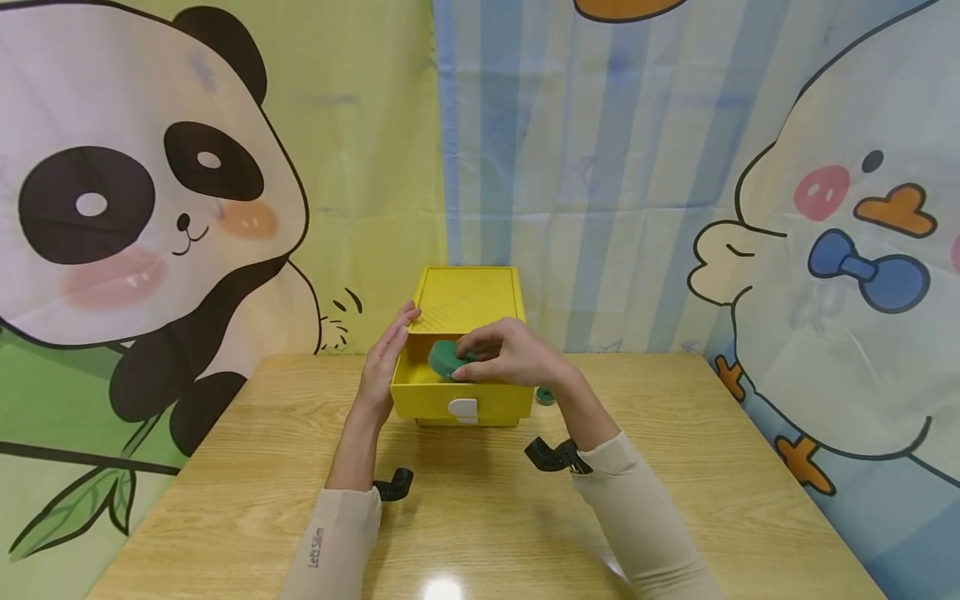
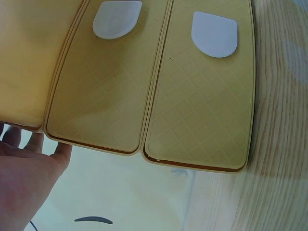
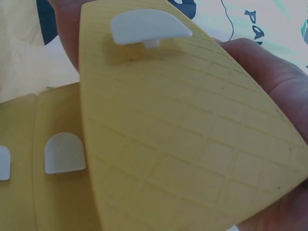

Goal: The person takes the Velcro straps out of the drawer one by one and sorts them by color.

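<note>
A small yellow drawer cabinet point(image 1: 468, 296) stands at the back of the table, its top drawer point(image 1: 431, 402) pulled out. Above the drawer's inside, my right hand point(image 1: 513, 354) grips a green rounded object point(image 1: 444, 358) between thumb and fingers; its exact kind cannot be made out. My left hand point(image 1: 381, 367) lies along the cabinet's left side with fingers extended. The left wrist view shows that hand point(image 2: 33, 168) at the cabinet's edge. In the right wrist view, the drawer front point(image 3: 183, 130) partly covers my right hand point(image 3: 269, 77).
A smaller green round thing point(image 1: 545, 396) lies on the wooden table point(image 1: 465, 508), just right of the cabinet. Lower drawers with white handles point(image 2: 214, 34) sit beneath the pulled-out one. Cartoon-printed curtains point(image 1: 375, 167) hang behind the table and at its sides.
</note>
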The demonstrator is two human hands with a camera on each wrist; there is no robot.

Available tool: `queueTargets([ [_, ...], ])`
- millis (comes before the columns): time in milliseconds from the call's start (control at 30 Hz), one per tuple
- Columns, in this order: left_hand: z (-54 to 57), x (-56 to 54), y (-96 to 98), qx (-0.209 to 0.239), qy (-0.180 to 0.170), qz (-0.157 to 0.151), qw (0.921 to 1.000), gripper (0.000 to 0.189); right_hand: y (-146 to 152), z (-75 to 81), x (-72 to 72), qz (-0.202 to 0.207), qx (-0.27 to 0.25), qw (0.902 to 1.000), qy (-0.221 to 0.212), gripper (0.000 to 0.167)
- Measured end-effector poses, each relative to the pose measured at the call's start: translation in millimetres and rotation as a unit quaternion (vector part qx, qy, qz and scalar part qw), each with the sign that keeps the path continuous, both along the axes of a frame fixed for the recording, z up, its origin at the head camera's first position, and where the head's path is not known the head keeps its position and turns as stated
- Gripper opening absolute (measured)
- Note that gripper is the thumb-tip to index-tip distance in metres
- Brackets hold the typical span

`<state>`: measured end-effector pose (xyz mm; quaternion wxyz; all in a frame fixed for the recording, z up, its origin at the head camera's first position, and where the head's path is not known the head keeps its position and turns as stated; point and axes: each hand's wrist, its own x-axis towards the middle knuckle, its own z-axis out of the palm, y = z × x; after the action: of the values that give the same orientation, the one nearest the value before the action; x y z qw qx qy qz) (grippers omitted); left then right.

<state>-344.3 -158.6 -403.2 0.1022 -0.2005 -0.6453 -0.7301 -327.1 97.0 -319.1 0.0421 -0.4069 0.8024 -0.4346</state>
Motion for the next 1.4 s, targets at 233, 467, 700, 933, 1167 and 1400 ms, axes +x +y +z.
queueTargets([
  [233, 1.2, -0.2, -0.1, 0.001, 0.000, 0.003, 1.0000, 0.051, 5, -8.5, 4.6, -0.021, -0.081, 0.9962, 0.022, 0.026],
  [467, 0.5, 0.6, 0.6, -0.001, -0.005, 0.007, 1.0000, 0.051, 10, -25.4, 7.3, -0.034, -0.227, 0.9696, 0.085, 0.028],
  [700, 1.0, 2.7, 1.0, 0.006, -0.005, 0.006, 1.0000, 0.051, 10, -30.3, 6.8, -0.072, -0.245, 0.9544, 0.154, 0.030],
  [933, 1.0, 1.3, 1.0, 0.003, -0.005, 0.000, 1.0000, 0.051, 17, -37.3, 13.6, -0.117, -0.297, 0.9276, 0.195, 0.035],
  [1167, 2.1, -0.5, 1.6, 0.001, -0.004, 0.004, 1.0000, 0.050, 29, -37.1, 19.0, -0.167, -0.296, 0.9141, 0.221, 0.038],
  [1400, 1.2, 1.9, 2.6, 0.006, -0.008, 0.002, 0.9999, 0.051, 35, -30.1, 26.7, -0.187, -0.277, 0.9169, 0.218, 0.036],
])
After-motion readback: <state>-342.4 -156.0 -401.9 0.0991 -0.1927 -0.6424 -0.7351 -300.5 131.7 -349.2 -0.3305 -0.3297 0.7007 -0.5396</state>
